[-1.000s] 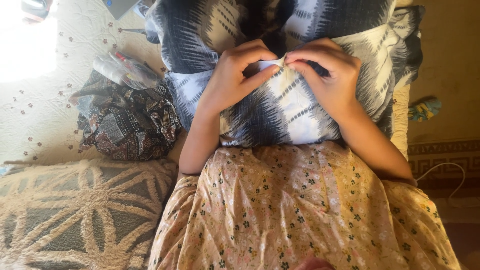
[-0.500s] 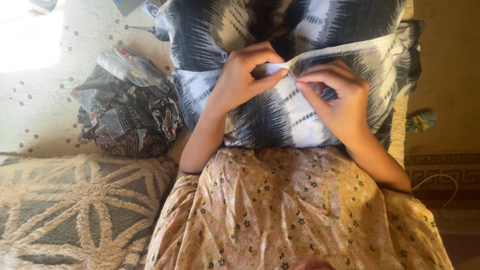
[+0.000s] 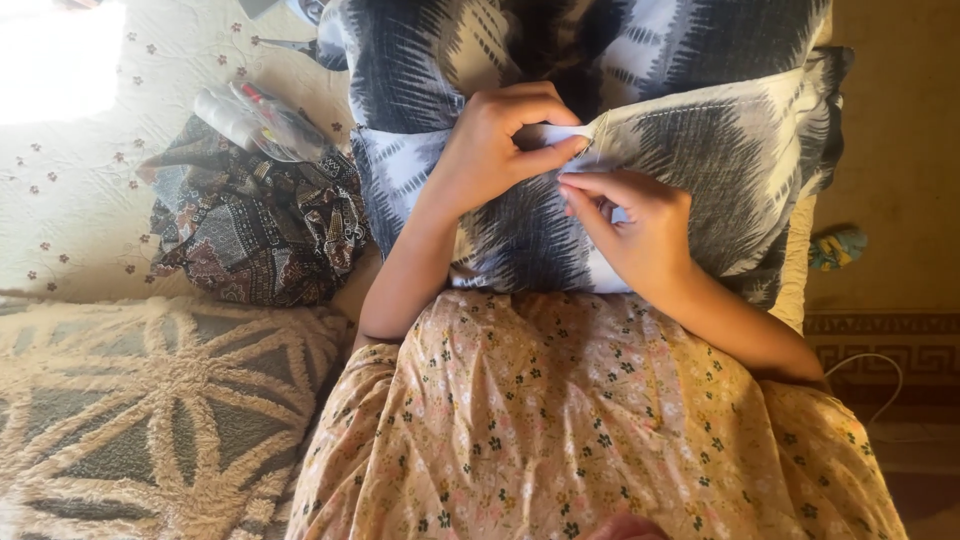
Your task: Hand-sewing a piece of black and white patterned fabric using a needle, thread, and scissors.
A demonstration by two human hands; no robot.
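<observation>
A dark-and-white patterned pillow (image 3: 720,150) lies across the lap; the left hand (image 3: 490,150) still pinches its seam edge, fingers closed on fabric; the right hand (image 3: 635,225) has dropped just below, fingers narrowed on the cloth, drawing downward.

A patterned dark cloth bundle (image 3: 255,225) lies beside a clear plastic bag (image 3: 262,122).

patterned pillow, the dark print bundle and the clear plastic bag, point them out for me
patterned pillow (image 3: 700,150), head view, on its grey and white right half
dark print bundle (image 3: 255,225), head view, middle of the folded cloth
clear plastic bag (image 3: 260,118), head view, on its see-through middle
</observation>
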